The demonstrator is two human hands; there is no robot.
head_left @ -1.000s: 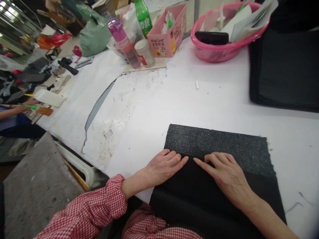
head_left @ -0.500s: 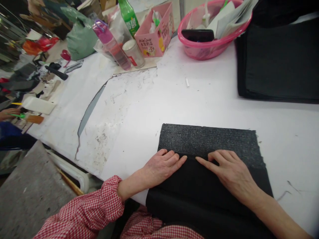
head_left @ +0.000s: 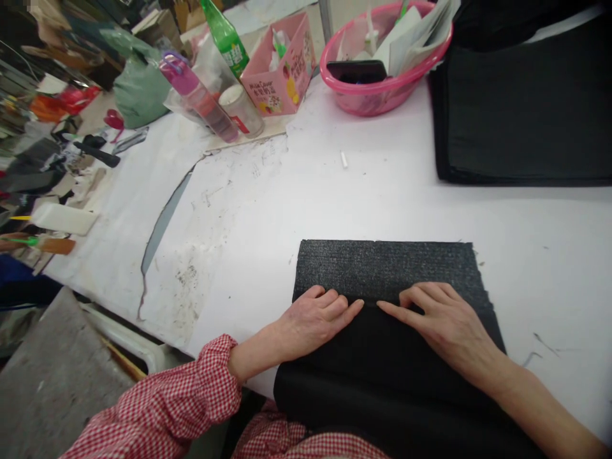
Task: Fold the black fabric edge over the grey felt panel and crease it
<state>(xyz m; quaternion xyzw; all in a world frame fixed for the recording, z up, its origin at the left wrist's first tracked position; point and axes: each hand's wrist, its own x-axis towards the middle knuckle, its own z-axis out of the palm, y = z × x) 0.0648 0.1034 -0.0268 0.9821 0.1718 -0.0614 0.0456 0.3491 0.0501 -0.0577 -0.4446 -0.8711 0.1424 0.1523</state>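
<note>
Black fabric lies over the table's front edge, with a rough, speckled dark band along its far side. My left hand presses on the seam where the smooth cloth meets that band, its fingers curled and the index finger stretched to the right. From the other side, my right hand rests on the same seam, other fingers bent and its index finger pointing left. The two fingertips are a small gap apart. Both hands have the cloth's folded edge under their fingers.
Across the white table stand a pink basket, a pink box, a jar, a purple-capped bottle and a green bottle. A black stack lies at the right. Another person's hand shows at far left.
The view has shifted, so the table's objects appear farther left. Both hands remain on the seam, with their index fingertips slightly closer together.
</note>
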